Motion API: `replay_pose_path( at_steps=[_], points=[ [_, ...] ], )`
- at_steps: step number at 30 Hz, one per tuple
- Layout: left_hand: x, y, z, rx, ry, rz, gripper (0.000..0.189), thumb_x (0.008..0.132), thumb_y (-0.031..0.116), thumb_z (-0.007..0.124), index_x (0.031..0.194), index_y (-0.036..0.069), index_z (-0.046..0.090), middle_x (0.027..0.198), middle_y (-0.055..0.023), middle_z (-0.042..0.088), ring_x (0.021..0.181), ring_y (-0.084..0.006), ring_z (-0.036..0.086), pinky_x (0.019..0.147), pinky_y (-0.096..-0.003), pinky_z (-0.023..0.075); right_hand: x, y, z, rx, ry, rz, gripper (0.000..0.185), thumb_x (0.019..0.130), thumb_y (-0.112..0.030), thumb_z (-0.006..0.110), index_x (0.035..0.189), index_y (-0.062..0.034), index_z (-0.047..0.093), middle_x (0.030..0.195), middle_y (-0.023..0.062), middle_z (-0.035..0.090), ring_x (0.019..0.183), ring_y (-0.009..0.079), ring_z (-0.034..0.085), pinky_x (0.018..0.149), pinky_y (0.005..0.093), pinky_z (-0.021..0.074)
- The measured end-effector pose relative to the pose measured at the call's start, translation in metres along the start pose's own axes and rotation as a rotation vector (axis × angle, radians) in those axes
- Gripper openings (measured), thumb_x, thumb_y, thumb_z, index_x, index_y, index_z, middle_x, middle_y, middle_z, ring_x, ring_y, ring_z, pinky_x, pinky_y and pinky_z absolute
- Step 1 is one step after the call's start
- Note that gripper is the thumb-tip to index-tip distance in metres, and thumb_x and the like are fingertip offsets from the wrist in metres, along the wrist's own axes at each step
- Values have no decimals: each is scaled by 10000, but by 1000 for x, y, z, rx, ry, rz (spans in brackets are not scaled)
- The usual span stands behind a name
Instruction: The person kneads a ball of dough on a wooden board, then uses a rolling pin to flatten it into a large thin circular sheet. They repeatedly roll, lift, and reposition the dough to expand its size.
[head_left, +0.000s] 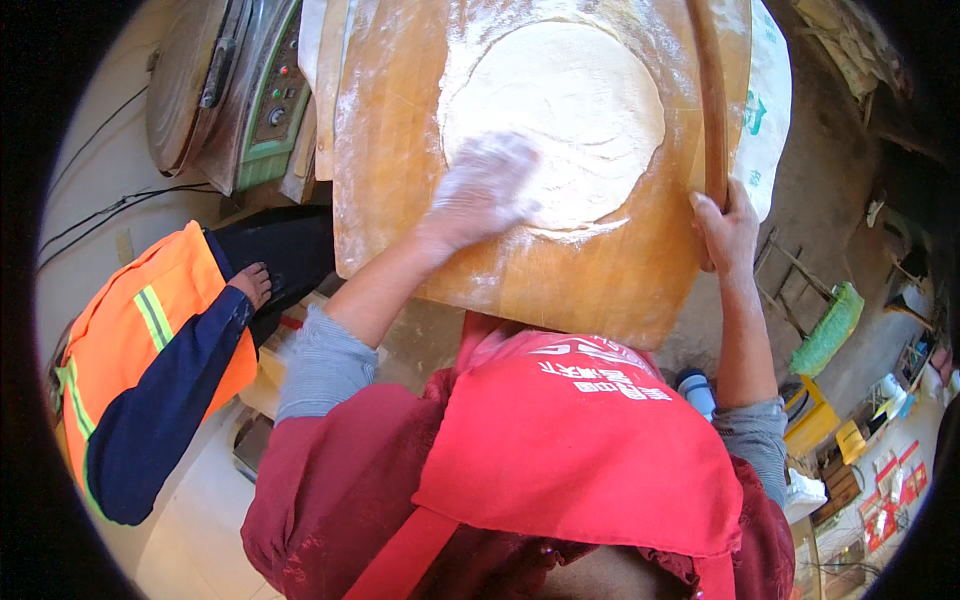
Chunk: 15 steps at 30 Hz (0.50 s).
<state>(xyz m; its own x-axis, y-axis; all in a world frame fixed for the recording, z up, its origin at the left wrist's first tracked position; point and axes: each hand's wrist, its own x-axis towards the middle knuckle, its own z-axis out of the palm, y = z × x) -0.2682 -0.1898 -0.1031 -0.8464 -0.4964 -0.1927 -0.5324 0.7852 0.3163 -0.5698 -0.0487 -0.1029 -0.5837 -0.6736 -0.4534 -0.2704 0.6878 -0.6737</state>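
Observation:
My left hand (491, 180), floury and blurred by motion, is palm down over the near left part of a large round sheet of dough (577, 90). Its thumb stands apart from the fingers, and I see nothing held in it. The dough lies flat on a flour-dusted wooden board (397, 157). At the board's right side, my right hand (727, 229) grips the near end of a long wooden rolling pin (712, 97). The pin points away from me, beside the dough; its far end is cut off by the picture's top edge.
Left of the board stands a round electric griddle (184, 82) with a green control panel (274, 112). A person in an orange vest (161, 307) is close on my left. White printed cloth or sacking (765, 112) shows past the board's right edge. A green bundle (829, 330) lies farther right.

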Motion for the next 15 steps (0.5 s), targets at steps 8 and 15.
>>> replay_pose_path(
  at_steps=[8, 15],
  points=[
    [-28, -43, -30, 125, 655, -133, 756, 835, 415, 599, 1413, 16, 320, 1475, -221, 263, 1369, -374, 237, 1100, -508, 150, -10, 47, -47, -318, -125, -693, 402, 717, -31, 701, 1101, -72, 590, 777, 98, 604, 688, 234, 619, 638, 314, 504],
    [-10, -53, -9, 270, 344, -296, 652, 857, 447, 539, 1366, 58, 421, 1467, -155, 321, 1363, -354, 253, 1097, -523, 128, 49, 54, -65, -549, -68, -885, 356, 634, -57, 720, 967, -89, 599, 724, 67, 564, 677, 268, 577, 600, 373, 470]
  ],
)
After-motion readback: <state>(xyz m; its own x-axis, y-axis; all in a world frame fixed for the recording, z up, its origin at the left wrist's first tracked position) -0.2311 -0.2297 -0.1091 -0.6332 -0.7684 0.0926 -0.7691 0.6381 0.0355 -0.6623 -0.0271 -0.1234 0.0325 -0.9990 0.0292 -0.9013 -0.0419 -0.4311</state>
